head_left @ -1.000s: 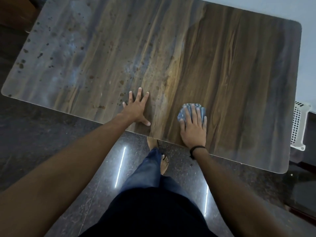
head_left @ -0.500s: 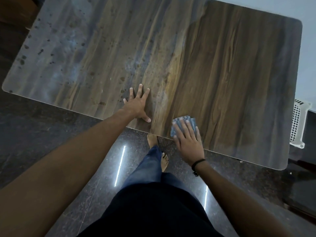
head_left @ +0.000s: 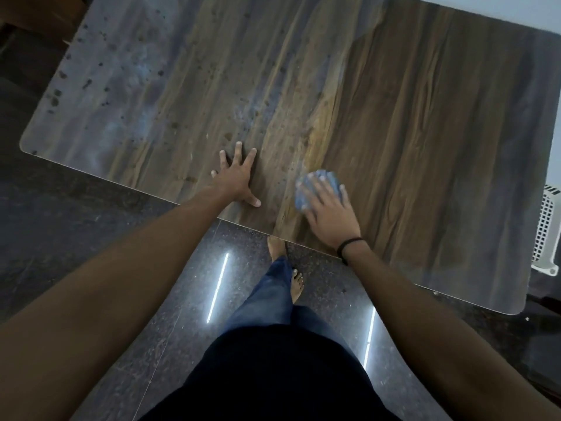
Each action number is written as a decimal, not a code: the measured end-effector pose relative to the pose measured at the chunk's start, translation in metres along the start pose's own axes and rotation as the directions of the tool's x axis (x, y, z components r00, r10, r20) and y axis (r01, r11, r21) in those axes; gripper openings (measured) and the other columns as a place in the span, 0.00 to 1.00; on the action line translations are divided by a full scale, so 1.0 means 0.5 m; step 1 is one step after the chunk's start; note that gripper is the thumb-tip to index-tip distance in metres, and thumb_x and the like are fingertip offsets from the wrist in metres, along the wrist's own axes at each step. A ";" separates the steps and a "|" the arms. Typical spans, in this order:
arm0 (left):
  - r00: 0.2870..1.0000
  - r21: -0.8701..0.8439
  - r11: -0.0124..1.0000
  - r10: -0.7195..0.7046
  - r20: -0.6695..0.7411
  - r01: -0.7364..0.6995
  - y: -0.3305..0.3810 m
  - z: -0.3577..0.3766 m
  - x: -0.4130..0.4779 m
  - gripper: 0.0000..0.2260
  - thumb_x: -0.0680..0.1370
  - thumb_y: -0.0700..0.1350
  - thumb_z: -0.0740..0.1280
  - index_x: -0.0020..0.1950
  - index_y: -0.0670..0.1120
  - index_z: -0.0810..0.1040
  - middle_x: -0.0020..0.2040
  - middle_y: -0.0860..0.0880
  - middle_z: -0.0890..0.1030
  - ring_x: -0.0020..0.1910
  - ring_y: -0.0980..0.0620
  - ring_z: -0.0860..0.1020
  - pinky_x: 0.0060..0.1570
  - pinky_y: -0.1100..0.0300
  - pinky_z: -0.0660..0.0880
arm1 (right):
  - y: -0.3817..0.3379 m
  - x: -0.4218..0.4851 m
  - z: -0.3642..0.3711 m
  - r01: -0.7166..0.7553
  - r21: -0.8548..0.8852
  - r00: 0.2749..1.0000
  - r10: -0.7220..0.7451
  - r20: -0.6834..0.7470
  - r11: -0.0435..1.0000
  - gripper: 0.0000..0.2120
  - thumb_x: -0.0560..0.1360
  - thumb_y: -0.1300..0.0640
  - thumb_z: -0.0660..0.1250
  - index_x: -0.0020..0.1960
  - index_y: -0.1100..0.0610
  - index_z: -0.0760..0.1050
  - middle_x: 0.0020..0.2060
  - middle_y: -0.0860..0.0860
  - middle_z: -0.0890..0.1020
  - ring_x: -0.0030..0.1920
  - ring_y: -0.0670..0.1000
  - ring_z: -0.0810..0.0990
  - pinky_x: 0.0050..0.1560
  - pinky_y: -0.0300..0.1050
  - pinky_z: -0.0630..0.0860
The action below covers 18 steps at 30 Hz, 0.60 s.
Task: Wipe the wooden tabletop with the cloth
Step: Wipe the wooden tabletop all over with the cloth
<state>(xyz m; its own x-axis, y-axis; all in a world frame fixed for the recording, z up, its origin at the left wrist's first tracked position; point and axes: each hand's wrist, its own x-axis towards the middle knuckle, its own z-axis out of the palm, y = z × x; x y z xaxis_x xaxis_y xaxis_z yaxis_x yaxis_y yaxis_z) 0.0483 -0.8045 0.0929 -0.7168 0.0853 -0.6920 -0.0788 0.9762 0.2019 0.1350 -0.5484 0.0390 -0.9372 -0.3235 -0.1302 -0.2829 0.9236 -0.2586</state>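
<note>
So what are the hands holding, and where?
Right hand presses flat on top of the blue cloth; left hand holds nothing, resting on the tabletop.

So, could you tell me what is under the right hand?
Under the right hand lies the cloth, on the tabletop. Only its far and left edges show; the rest, and the wood beneath, is covered.

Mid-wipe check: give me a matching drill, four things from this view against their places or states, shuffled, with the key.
1. left hand
2. crumpled blue cloth
3. thin black wristband
4. white slatted plastic basket

A. beyond the right edge of the wooden tabletop
B. pressed under the fingers of the right hand
C. flat, fingers spread, on the speckled wood
D. round the right wrist

Pairs: 1-C, 2-B, 3-D, 4-A.
</note>
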 end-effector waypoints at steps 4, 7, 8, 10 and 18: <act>1.000 -0.023 1.000 0.011 0.002 -0.011 -0.003 0.001 -0.001 0.62 0.64 0.53 0.82 0.81 0.55 0.38 0.79 0.50 0.29 0.78 0.34 0.34 0.70 0.25 0.51 | -0.066 0.024 0.015 -0.169 0.028 0.983 0.171 -0.060 0.985 0.27 0.85 0.46 0.50 0.83 0.48 0.53 0.82 0.51 0.54 0.82 0.54 0.50 0.78 0.66 0.50; 1.000 -0.021 1.000 0.017 -0.007 -0.017 -0.008 0.002 -0.001 0.62 0.64 0.54 0.82 0.81 0.55 0.38 0.79 0.51 0.29 0.78 0.35 0.35 0.70 0.25 0.53 | -0.078 -0.032 0.031 0.296 -0.037 0.955 -0.295 0.032 0.954 0.26 0.85 0.46 0.51 0.82 0.47 0.55 0.82 0.49 0.56 0.82 0.52 0.52 0.78 0.63 0.54; 1.000 -0.020 1.000 0.017 -0.005 -0.017 -0.007 0.002 -0.001 0.62 0.64 0.54 0.82 0.81 0.55 0.38 0.79 0.51 0.29 0.78 0.35 0.35 0.70 0.26 0.53 | -0.059 -0.026 0.023 0.362 -0.044 0.931 -0.360 0.052 0.931 0.26 0.85 0.46 0.51 0.82 0.45 0.54 0.82 0.48 0.56 0.82 0.51 0.52 0.79 0.62 0.53; 1.000 -0.020 1.000 0.019 -0.001 -0.019 -0.007 -0.001 0.000 0.62 0.64 0.54 0.82 0.81 0.55 0.38 0.79 0.51 0.29 0.78 0.34 0.35 0.70 0.25 0.53 | -0.027 0.023 0.009 0.280 -0.065 0.960 -0.276 0.054 0.958 0.26 0.85 0.46 0.51 0.82 0.44 0.53 0.82 0.47 0.55 0.82 0.51 0.51 0.78 0.65 0.53; 0.999 0.069 0.996 0.051 -0.011 -0.051 -0.027 -0.012 -0.001 0.62 0.64 0.55 0.82 0.81 0.56 0.37 0.79 0.50 0.28 0.78 0.37 0.32 0.71 0.26 0.52 | -0.101 -0.008 0.027 0.259 -0.028 0.965 -0.258 0.041 0.965 0.26 0.85 0.46 0.52 0.82 0.47 0.55 0.82 0.49 0.55 0.82 0.53 0.51 0.78 0.64 0.54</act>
<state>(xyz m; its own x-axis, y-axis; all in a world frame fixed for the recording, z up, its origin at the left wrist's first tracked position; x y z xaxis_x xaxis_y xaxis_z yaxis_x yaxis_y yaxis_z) 0.0456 -0.8188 0.0945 -0.7277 0.1331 -0.6728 0.0053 0.9820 0.1886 0.1559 -0.5964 0.0399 -0.8234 -0.5588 -0.0987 -0.5214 0.8137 -0.2568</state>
